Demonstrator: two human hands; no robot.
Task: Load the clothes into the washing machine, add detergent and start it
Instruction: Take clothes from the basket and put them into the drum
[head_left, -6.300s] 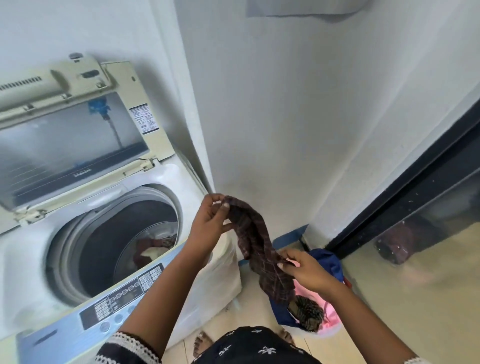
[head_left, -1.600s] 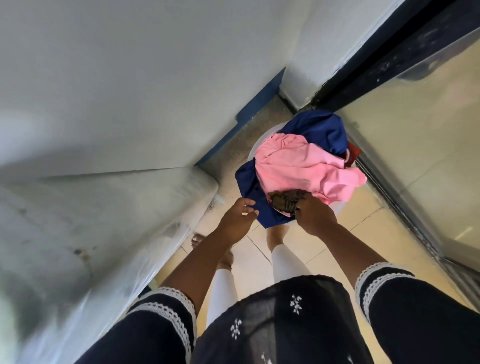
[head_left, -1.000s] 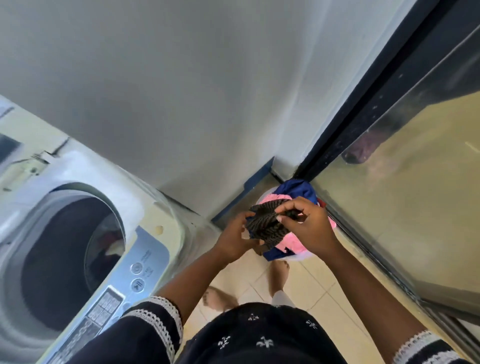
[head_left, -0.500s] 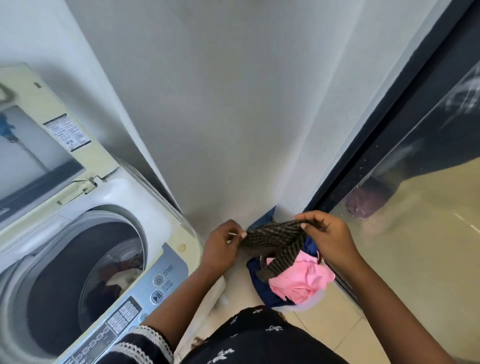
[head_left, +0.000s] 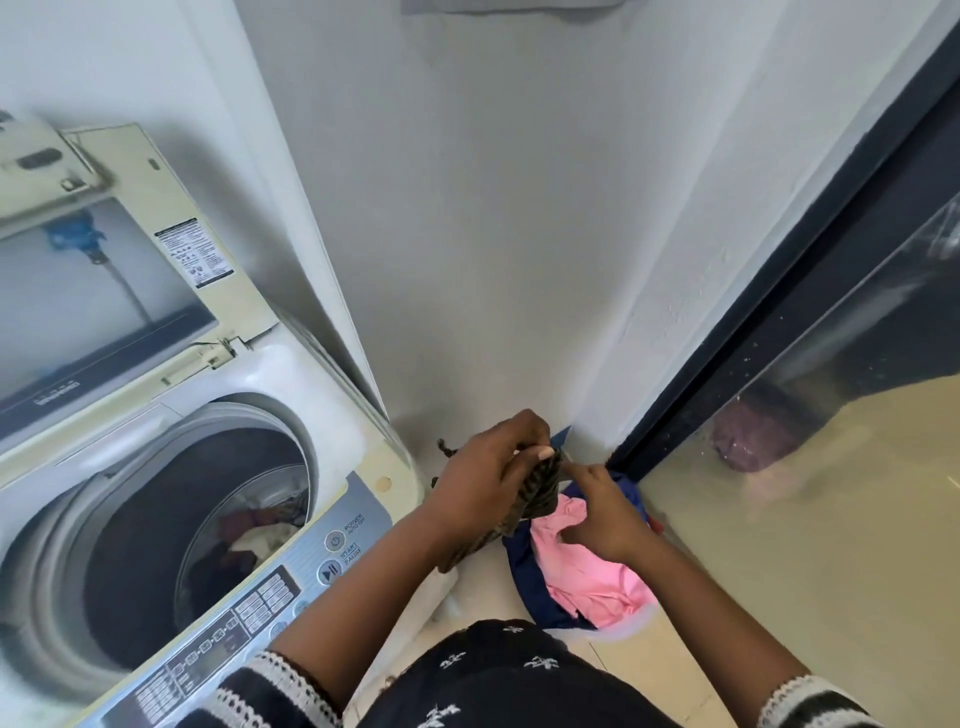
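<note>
Beside the open washing machine (head_left: 171, 525), a striped garment (head_left: 535, 493) was pinched in the left hand (head_left: 488, 483), the right hand (head_left: 602, 519) loose, loading unfinished, the drum judged its next destination.

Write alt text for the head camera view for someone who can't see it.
A person's left hand grips a dark striped garment while the right hand touches it, above a basket of pink and navy clothes. To the left, a top-loading washing machine stands open, laundry inside.

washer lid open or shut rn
Open: the lid is tipped up against the wall, leaving the drum exposed with clothes visible inside.
</note>
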